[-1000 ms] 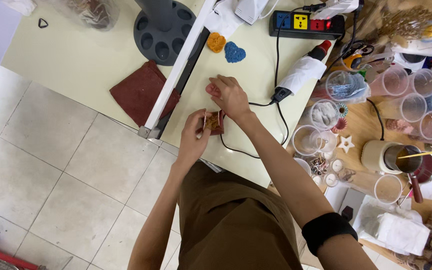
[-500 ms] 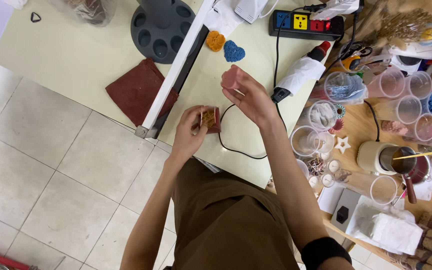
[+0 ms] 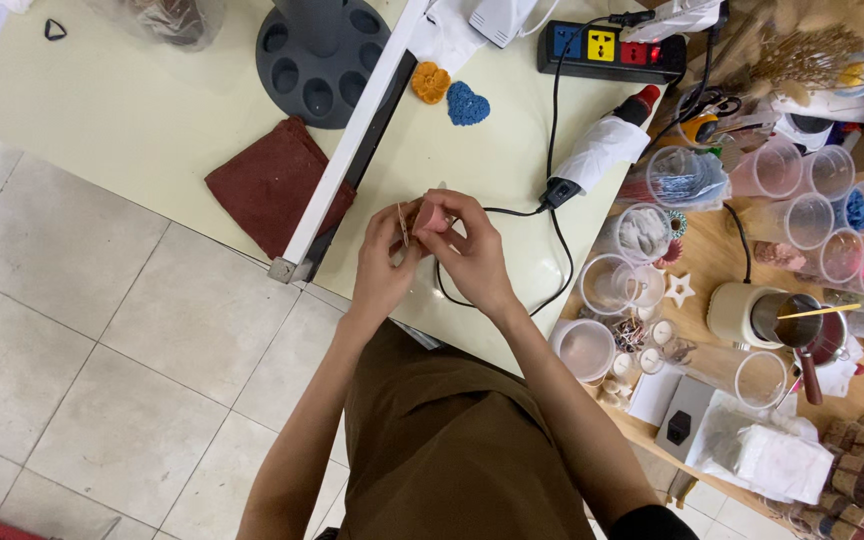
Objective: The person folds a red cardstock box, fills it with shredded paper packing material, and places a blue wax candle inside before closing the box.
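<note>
Pink small piece pinched between both hands, left hand and right hand, fingers closed.

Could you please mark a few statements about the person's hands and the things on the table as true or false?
1. Both hands, the left hand and the right hand, meet on a small pink piece. True.
2. A blue heart shape lies beside an orange flower shape on the table. True.
3. The dark red cloth lies folded under the right hand. False: it lies apart, left of both hands.
4. The power strip sits on the floor tiles. False: it sits on the table, near the far edge.
5. A black cable curves past the right hand. True.
</note>
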